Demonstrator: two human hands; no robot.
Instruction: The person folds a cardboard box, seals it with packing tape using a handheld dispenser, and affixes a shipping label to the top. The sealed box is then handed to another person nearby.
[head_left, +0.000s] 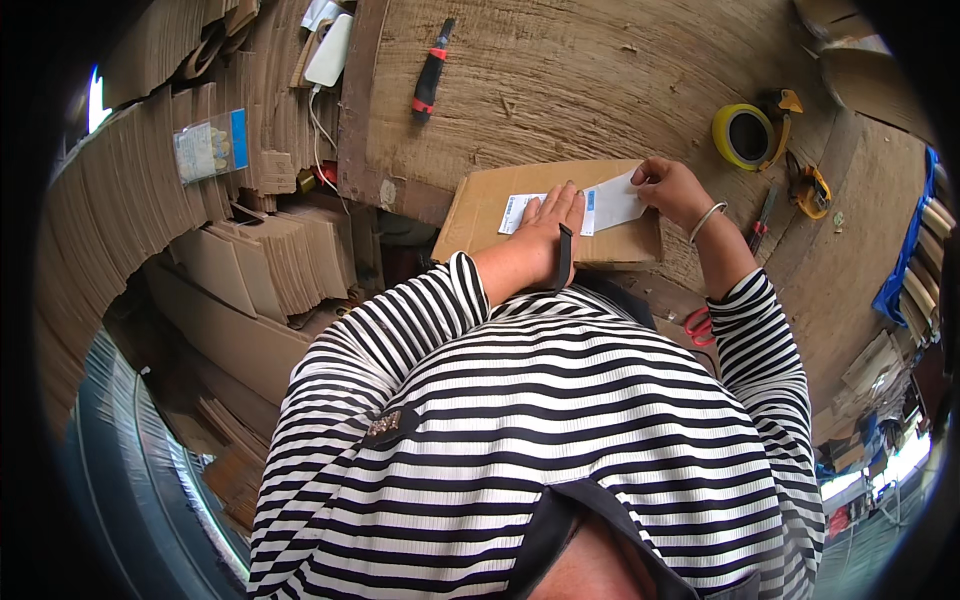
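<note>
A flat cardboard box (480, 199) lies on the wooden table in front of me. On its top is a white printed label (517, 213), partly covered by my left hand (551, 221), which rests flat on it with nothing gripped. My right hand (664, 191) pinches the far end of a white paper strip (619, 196) between thumb and finger. The strip runs from the label's right side towards the box's right edge; whether it is still joined to the label is hidden.
The wooden table (600, 90) bears a black and red knife (430, 82), a yellow tape roll (721, 136), a tape dispenser (811, 193) and a red-handled tool (759, 225). Red-handled scissors (698, 327) lie near my right forearm. Cardboard stacks (135, 195) and a white power bank (329, 51) stand left.
</note>
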